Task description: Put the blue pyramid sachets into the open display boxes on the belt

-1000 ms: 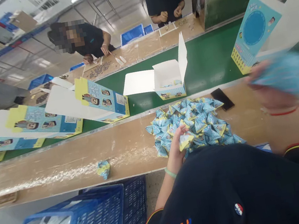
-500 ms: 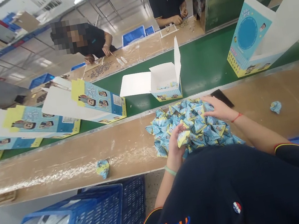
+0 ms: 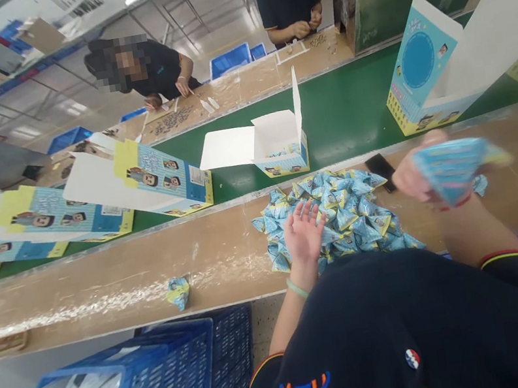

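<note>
Small blue-and-yellow packets (image 3: pixel 340 207) lie heaped on the brown worktop in front of my body. My left hand (image 3: pixel 304 236) rests palm up at the heap's left side, fingers spread, nothing in it. Raised to the right of the heap, my right hand (image 3: pixel 413 178) grips one blue-and-yellow packet (image 3: pixel 453 168), blurred by motion. Behind the heap, an open box (image 3: pixel 283 162) with white flaps stands on the green belt, with several packets inside it. A dark phone-like slab (image 3: pixel 381 170) lies between the heap and my right hand.
More open printed boxes stand on the green belt (image 3: pixel 336 95), left (image 3: pixel 161 177) and right (image 3: pixel 422 74). Single packets lie left (image 3: pixel 178 293) and right (image 3: pixel 480 185) on the worktop. Blue crates (image 3: pixel 170 374) stand below left. Two people work across the belt.
My right hand has moved from the heap to the right, now with a packet in it. My left hand has opened and no longer holds the packet it had.
</note>
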Tool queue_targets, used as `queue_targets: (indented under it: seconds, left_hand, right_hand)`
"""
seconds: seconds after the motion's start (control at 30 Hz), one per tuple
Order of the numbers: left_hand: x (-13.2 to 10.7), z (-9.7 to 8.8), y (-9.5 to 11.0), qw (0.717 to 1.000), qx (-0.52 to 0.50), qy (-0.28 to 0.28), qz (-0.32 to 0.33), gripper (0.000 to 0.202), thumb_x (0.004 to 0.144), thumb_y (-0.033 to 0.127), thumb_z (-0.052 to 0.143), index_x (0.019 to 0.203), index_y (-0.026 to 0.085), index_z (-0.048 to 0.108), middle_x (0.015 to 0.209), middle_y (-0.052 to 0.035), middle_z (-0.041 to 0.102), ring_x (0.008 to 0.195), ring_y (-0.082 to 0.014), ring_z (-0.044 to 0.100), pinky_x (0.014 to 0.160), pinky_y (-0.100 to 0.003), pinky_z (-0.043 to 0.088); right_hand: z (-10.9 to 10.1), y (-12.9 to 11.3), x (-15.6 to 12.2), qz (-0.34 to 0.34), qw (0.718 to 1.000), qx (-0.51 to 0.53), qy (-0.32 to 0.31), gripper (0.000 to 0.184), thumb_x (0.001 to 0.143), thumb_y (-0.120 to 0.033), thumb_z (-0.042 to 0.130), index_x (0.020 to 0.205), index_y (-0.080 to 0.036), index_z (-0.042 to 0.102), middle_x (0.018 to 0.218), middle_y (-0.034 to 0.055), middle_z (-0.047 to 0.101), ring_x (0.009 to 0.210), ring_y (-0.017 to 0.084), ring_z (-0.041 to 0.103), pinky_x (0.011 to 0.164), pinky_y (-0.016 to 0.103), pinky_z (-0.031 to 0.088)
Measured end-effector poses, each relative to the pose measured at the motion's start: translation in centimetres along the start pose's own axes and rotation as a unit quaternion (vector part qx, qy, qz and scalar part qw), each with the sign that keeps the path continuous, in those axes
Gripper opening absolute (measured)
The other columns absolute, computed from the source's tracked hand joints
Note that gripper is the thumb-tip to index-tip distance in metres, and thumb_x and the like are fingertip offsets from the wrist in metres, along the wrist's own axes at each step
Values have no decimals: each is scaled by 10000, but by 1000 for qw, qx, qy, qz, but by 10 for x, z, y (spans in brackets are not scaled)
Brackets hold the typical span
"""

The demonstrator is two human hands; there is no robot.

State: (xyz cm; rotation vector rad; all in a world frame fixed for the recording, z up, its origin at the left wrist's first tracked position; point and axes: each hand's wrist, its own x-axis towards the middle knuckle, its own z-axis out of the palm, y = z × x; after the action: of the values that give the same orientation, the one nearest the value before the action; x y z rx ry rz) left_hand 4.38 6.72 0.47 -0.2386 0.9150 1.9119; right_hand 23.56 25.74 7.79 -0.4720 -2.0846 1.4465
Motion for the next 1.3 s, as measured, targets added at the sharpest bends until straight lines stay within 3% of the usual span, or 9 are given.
queue_targets:
  seconds: [0.07,0.17,0.4,0.6,0.77,0.87,1.03,1.2,1.3]
  left_hand:
    - [0,-7,9,1000,0,11,7,262,941,403,536,1036,207,680,1161,-94,685,1040,-208,663,952,-379,520]
    - [2,-17,13,1000,-1,22,-2,250,934,377,548,1017,192,694,1055,-84,697,933,-180,666,857,-325,526]
    - [1,-22,0,999,37,-9,-32,239,878,372,652,991,168,706,966,-71,693,841,-158,657,761,-283,531]
    - [-5,3,-13,976,150,-149,-47,612,738,421,872,1271,264,617,1270,-91,671,1059,-242,705,935,-390,575]
    - [-4,13,-22,975,182,-89,-96,435,739,356,887,1027,214,593,977,-25,714,802,-170,736,774,-296,597]
    - [-4,10,-23,974,195,-64,-92,474,687,355,910,996,202,585,926,-8,705,654,-118,685,634,-231,556]
    - [-6,9,-26,978,192,-38,-78,546,631,406,949,889,205,512,859,33,667,673,-103,689,657,-215,564]
    - [-9,4,-31,976,183,-58,-107,609,555,480,983,947,194,615,897,4,707,661,-122,701,588,-202,552]
    - [-8,1,-30,978,152,-62,-127,440,706,479,902,888,175,642,836,-21,724,630,-119,686,566,-197,536]
  right_hand:
    - [-26,-10,6,-7,1000,15,16,620,820,-770,655,1169,-266,749,935,71,764,779,220,712,673,346,559]
    - [-31,-12,12,5,999,34,1,556,745,-707,775,1052,-242,790,936,73,762,733,218,685,630,339,548]
    - [0,25,21,48,998,27,8,628,824,-776,645,983,-185,782,882,93,750,815,253,694,703,350,570]
    - [45,46,9,2,997,-21,-71,678,955,-760,438,1214,-204,727,1094,114,723,978,257,667,873,405,563]
    - [73,53,-4,-109,970,-213,-46,499,1017,-593,460,1175,-238,773,1067,134,672,1009,285,607,923,475,513]
    - [69,48,-6,-143,953,-262,-54,383,1040,-475,488,1076,-232,782,964,115,706,932,263,627,856,417,507]
    - [62,39,-2,-157,940,-278,-117,302,1019,-407,560,900,-194,737,819,80,737,784,222,650,718,325,461]
    - [56,27,8,-145,924,-295,-194,294,983,-245,510,738,-203,668,689,37,684,636,169,585,610,294,379]
    - [41,5,8,-164,949,-241,-124,311,963,-258,514,672,-216,619,621,12,625,577,153,544,591,291,402]
